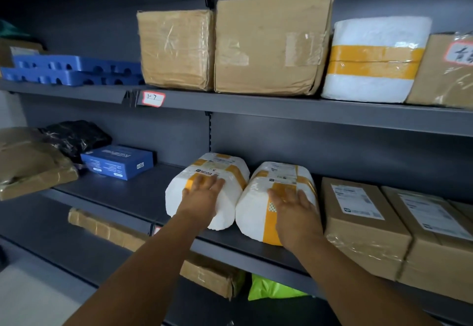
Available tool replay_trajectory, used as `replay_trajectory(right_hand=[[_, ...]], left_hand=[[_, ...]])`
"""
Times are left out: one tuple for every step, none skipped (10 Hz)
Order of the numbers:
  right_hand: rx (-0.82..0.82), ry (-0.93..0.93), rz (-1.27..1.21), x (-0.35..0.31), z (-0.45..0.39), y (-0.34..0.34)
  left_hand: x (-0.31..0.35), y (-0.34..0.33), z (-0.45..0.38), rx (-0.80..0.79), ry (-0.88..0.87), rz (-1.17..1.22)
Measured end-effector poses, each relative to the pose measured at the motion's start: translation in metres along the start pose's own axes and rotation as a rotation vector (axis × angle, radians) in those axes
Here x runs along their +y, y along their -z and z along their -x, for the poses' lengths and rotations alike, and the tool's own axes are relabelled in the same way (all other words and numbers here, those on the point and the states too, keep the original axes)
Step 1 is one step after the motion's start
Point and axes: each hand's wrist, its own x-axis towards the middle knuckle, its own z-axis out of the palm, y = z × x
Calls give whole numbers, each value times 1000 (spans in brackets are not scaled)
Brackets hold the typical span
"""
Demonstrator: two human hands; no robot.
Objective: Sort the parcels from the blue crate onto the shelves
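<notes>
Fingers [213, 181] spread flat — both hands are pressing foam boxes.
Left hand [202, 192] is resting on the left foam box [194, 172], right hand [294, 208] on the right foam box [256, 210] — white, rounded, yellow-taped.

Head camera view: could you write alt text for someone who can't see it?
A person's left hand and right hand rest flat on two white foam parcels with yellow tape, side by side on the middle shelf. Brown boxes sit to their right; more boxes and another foam parcel fill the shelf above.
</notes>
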Motion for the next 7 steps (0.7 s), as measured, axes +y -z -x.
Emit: replay_trajectory(right_hand=[[-21, -18, 13, -4, -4, 2], [-36, -24, 24, -7, -6, 3], [-16, -35, 20, -8, -6, -1], [-8, -36, 0, -7, -5, -1], [-26, -19, -6, -5, -3, 1], [-18, -21, -57, 2, 2, 4], [32, 18, -91, 5, 13, 8]], left_hand=[[-3, -1, -11, 12, -12, 17], [-4, -4, -17, 26, -25, 22], [-4, -5, -16, 28, -25, 30], [-2, -2, -14, 16, -30, 15], [2, 5, -9, -11, -36, -55], [10, 6, -1, -20, -39, -82], [23, 4, 12, 9, -68, -74]])
